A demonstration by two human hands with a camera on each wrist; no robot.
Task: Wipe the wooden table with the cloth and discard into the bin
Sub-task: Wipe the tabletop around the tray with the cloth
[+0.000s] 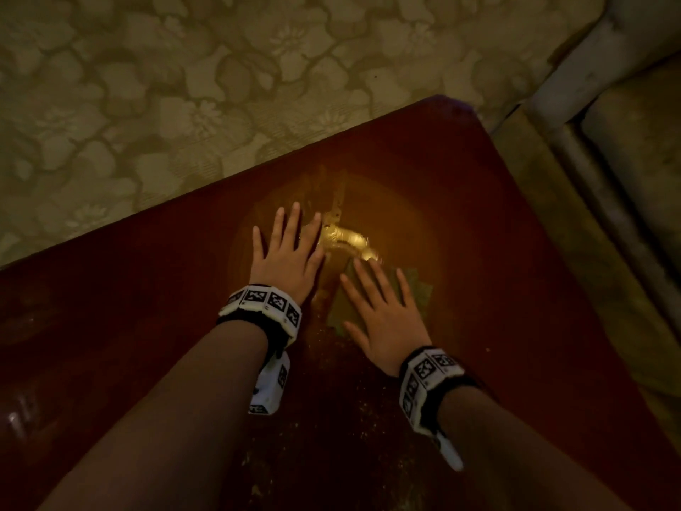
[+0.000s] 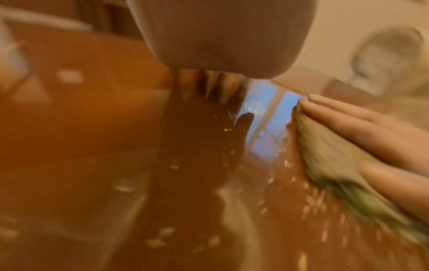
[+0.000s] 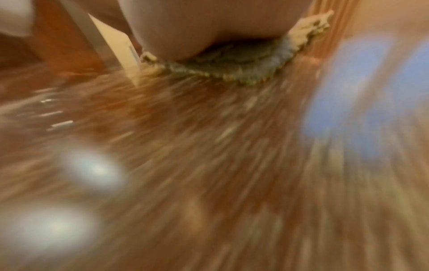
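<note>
A glossy dark red-brown wooden table [image 1: 479, 223] fills the lower head view. A green cloth [image 1: 414, 285] lies flat on it, and my right hand [image 1: 379, 311] presses on it with straight, spread fingers. In the left wrist view the cloth [image 2: 325, 155] shows under the right hand's fingers [image 2: 343, 117]. The right wrist view shows the cloth's edge [image 3: 232, 62] beneath the palm, blurred. My left hand [image 1: 287, 252] rests flat on the bare wood just left of the cloth, fingers straight. Pale crumbs [image 1: 353, 407] are scattered on the table nearer me. No bin is in view.
A patterned beige carpet [image 1: 184, 86] lies beyond the table's far edge. A pale upholstered seat [image 1: 626, 123] stands close to the table's right corner. A bright lamp reflection [image 1: 350, 237] glares on the wood ahead of the hands.
</note>
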